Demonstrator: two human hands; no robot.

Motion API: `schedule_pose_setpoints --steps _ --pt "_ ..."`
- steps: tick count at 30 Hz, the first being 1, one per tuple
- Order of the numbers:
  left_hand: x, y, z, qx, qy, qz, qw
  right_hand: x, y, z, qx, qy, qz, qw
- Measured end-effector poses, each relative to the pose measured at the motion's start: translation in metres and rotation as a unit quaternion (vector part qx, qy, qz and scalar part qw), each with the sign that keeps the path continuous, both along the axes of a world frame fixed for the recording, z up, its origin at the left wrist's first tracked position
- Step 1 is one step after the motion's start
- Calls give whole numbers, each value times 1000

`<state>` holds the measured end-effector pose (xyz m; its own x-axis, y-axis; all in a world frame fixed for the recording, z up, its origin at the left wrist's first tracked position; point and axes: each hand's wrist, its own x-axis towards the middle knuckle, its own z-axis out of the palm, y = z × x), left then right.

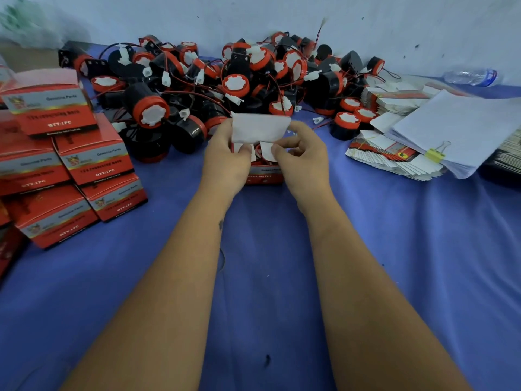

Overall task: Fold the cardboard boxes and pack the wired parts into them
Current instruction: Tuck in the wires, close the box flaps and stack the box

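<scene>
A small red cardboard box (264,174) stands on the blue cloth at the middle, its white lid flap (259,127) raised. My left hand (225,159) grips the box's left side, fingers on the left inner flap. My right hand (303,156) holds the right side and pinches the right inner flap (266,150). Something red and black shows inside the box, mostly hidden. Behind it lies a big heap of black and red wired parts (234,77) with white connectors.
Several packed red boxes (93,156) are stacked at the left. Flat unfolded box blanks (394,159) and a clipped sheaf of white paper (462,128) lie at the right. A plastic bottle (470,77) lies at the far right by the wall.
</scene>
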<state>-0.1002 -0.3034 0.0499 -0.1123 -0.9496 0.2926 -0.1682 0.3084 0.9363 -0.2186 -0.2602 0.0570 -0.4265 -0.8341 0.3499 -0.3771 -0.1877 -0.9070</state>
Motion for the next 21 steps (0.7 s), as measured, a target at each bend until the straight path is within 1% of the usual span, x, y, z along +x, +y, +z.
schedule_pose_setpoints --steps 2,4,6,7,8,10,11,12,13,14,15,16,18,21 --pt "7 -2 0 -37 -21 30 999 1 2 0 -1 -10 -27 1000" --pt "14 -2 1 -20 -5 7 1000 1 3 1 -7 -59 -28 998" --pt "22 -3 3 30 9 -39 999 0 3 2 -7 -100 -10 995" --pt "26 -3 6 60 13 -53 997 -1 2 1 -4 -103 -3 995" --pt "29 -5 9 97 32 -65 993 -2 2 1 -2 -97 0 995" --pt "32 -6 18 178 110 -88 974 -4 1 -1 0 -78 5 997" --pt "34 -7 21 201 125 -91 967 -5 1 -2 5 -72 10 997" --pt "35 -8 21 199 105 -92 970 -6 0 -4 13 -68 16 997" --pt "37 -8 19 163 48 -94 981 -7 0 -5 24 -64 23 997" --pt "39 -6 16 108 -14 -106 988 -8 -1 -6 36 -60 30 997" --pt "41 -4 13 54 -61 -121 989 -9 -1 -7 47 -58 37 996" --pt "42 -2 11 26 -87 -135 987 -10 -1 -7 55 -54 45 996" --pt "43 -3 7 7 -100 -145 984 -11 -1 -7 62 -46 64 995" --pt "41 -4 5 -15 -126 -125 984 -14 2 -5 82 -32 115 989"
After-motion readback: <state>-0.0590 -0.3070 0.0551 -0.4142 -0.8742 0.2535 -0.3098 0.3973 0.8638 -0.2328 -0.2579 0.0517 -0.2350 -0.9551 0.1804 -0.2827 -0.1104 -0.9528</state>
